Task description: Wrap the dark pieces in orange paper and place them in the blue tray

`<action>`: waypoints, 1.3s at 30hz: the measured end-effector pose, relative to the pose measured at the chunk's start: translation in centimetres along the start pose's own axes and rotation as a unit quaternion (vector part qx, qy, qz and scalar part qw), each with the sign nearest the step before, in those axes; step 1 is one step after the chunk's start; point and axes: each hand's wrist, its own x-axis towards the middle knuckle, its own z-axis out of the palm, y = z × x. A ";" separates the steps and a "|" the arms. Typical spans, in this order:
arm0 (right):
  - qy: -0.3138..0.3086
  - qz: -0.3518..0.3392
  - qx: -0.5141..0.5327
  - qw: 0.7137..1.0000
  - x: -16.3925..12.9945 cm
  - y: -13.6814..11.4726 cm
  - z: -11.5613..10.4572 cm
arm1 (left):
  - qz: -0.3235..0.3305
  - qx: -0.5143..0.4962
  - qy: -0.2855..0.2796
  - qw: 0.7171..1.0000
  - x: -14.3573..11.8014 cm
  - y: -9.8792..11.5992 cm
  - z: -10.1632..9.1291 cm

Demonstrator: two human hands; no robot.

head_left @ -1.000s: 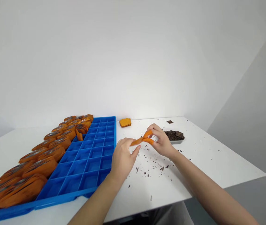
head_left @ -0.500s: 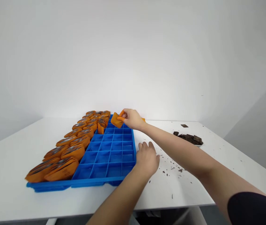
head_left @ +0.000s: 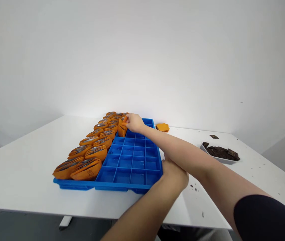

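R fingers: pinched shut on orange pouch (head_left: 121, 129), standing it in a far cell of blue tray (head_left: 132, 164), beside filled rows
R hand (head_left: 133, 122): arm reaches across tray
L hand (head_left: 174, 174): at tray's near R corner; grip can't be told, R forearm hides fingers
Pouches (head_left: 92, 152): fill tray's L cols
Spare pouches (head_left: 162, 127): past tray's far R corner
Dark chips dish (head_left: 220, 153): well R on table (head_left: 24, 167)

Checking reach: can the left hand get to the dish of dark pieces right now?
Probably not directly: the left hand rests at the blue tray corner, and the right forearm crosses between it and the dish.
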 end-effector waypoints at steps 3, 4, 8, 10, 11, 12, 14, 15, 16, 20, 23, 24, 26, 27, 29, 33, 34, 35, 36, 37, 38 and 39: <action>-0.023 -0.001 -0.018 1.000 0.3 -0.2 0.0 | 0.003 0.019 0.002 1.000 0.1 0.0 0.0; -0.033 -0.002 -0.024 0.999 0.4 -0.3 -0.2 | 0.003 0.026 0.004 1.000 0.1 0.0 -0.1; -0.076 -0.002 -0.060 0.995 0.3 -0.7 -0.9 | -0.001 0.025 0.000 1.000 -0.2 0.2 -0.6; -0.096 0.003 -0.097 0.991 0.1 -1.1 -0.9 | -0.004 0.015 -0.003 1.000 -0.4 0.4 -0.9; -0.102 0.007 -0.114 0.988 0.0 -1.3 -0.7 | -0.004 0.010 0.000 1.000 -0.5 0.5 -1.0; -0.106 0.009 -0.126 0.986 -0.2 -1.5 -0.5 | -0.006 0.006 0.005 1.000 -0.6 0.7 -1.2; -0.109 0.009 -0.135 0.985 -0.4 -1.9 -0.1 | -0.008 -0.002 0.017 1.000 -0.7 0.9 -1.4; -0.111 0.006 -0.138 0.984 -0.4 -2.1 0.0 | -0.009 -0.003 0.020 1.000 -0.8 0.9 -1.5; -0.112 0.002 -0.141 0.984 -0.4 -2.1 0.1 | -0.010 -0.002 0.020 1.000 -0.8 1.0 -1.6; -0.123 -0.024 -0.141 0.982 -0.5 -1.9 -0.4 | 0.002 0.000 0.008 1.000 -1.0 0.9 -1.7; -0.159 -0.061 -0.107 0.980 -0.6 -1.3 -1.3 | 0.001 0.005 -0.003 1.000 -1.0 1.0 -1.9; -0.176 -0.073 -0.084 0.978 -0.8 -1.0 -1.7 | -0.007 0.009 -0.005 1.000 -1.0 1.1 -1.9; -0.191 -0.086 -0.050 0.977 -1.3 -0.6 -2.5 | -0.030 0.021 -0.005 0.999 -1.1 1.4 -2.2; -0.185 -0.086 -0.050 0.978 -1.7 -0.4 -3.0 | -0.039 0.026 -0.003 0.999 -1.2 1.6 -2.5; -0.154 -0.077 -0.079 0.982 -2.7 -0.1 -4.1 | -0.046 0.035 0.000 0.998 -1.5 2.0 -2.9; -0.084 -0.032 -0.148 0.985 -4.7 1.0 -6.9 | -0.050 0.082 -0.010 0.995 -1.9 2.3 -3.4; -0.070 -0.012 -0.171 0.983 -5.0 1.6 -7.7 | -0.055 0.100 -0.012 0.993 -1.9 2.4 -3.4; -0.063 0.012 -0.198 0.978 -5.3 2.3 -8.5 | -0.058 0.117 -0.014 0.991 -1.9 2.4 -3.3; -0.065 0.035 -0.223 0.972 -5.5 3.2 -9.4 | -0.060 0.131 -0.016 0.989 -1.8 2.4 -3.2; -0.074 0.058 -0.247 0.965 -5.7 4.2 -10.2 | -0.060 0.142 -0.016 0.988 -1.7 2.4 -3.1; -0.087 0.079 -0.265 0.957 -5.8 5.4 -11.0 | -0.060 0.150 -0.016 0.987 -1.7 2.4 -3.0; -0.099 0.097 -0.276 0.951 -6.0 6.7 -11.7 | -0.059 0.155 -0.017 0.986 -1.6 2.4 -3.0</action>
